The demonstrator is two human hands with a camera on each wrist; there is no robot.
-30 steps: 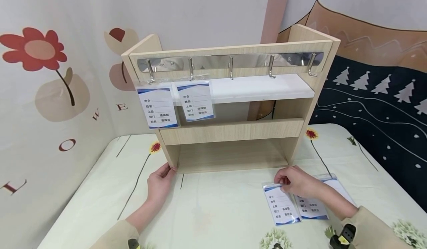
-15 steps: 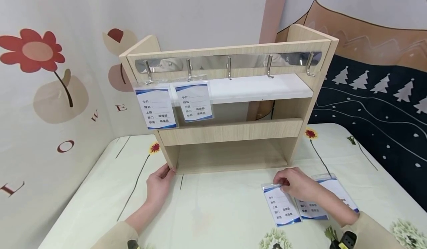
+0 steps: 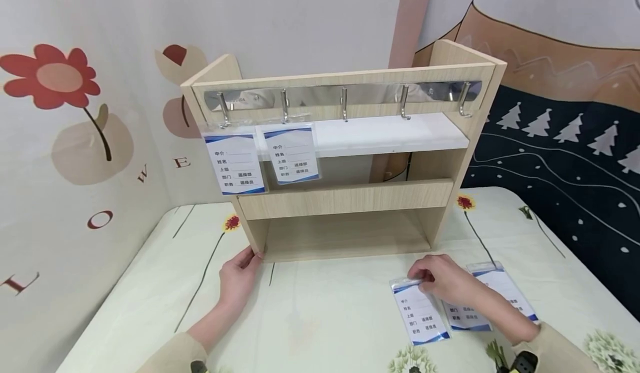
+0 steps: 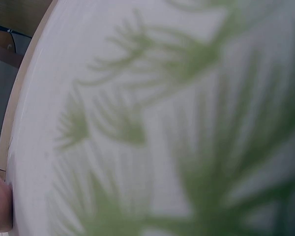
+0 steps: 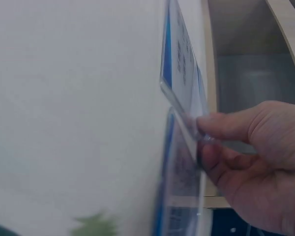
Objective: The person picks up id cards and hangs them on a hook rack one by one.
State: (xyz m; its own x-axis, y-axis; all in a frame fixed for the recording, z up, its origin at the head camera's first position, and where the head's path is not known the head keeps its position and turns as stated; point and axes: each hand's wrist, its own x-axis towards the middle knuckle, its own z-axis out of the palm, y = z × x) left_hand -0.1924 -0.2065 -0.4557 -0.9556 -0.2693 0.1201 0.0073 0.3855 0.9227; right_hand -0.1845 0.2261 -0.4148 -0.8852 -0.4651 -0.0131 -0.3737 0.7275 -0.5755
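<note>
My right hand (image 3: 450, 281) pinches the top of a clear-sleeved name badge (image 3: 420, 318) between thumb and fingers, close over the bed-like surface. In the right wrist view, the badge (image 5: 179, 64) stands tilted up from the thumb and fingertips. Two more badges lie under and beside the right forearm: one (image 3: 467, 318) partly covered by the hand, another (image 3: 510, 292) to its right. My left hand (image 3: 239, 277) grips the lower left corner of a wooden shelf (image 3: 345, 199). Two badges hang at the shelf's left hooks: an outer badge (image 3: 235, 164) and an inner badge (image 3: 292, 153).
A metal hook rail (image 3: 320, 96) runs along the shelf's top front, its middle and right hooks bare. Beneath lies a white flower-printed cloth (image 3: 320, 317). Behind stand a printed wall curtain (image 3: 310, 17) and, at right, a dark tree-patterned panel (image 3: 550, 156).
The right hand has drawn slightly toward me with the badge, whose lower edge sits a little nearer. The left hand keeps its place at the shelf corner.
</note>
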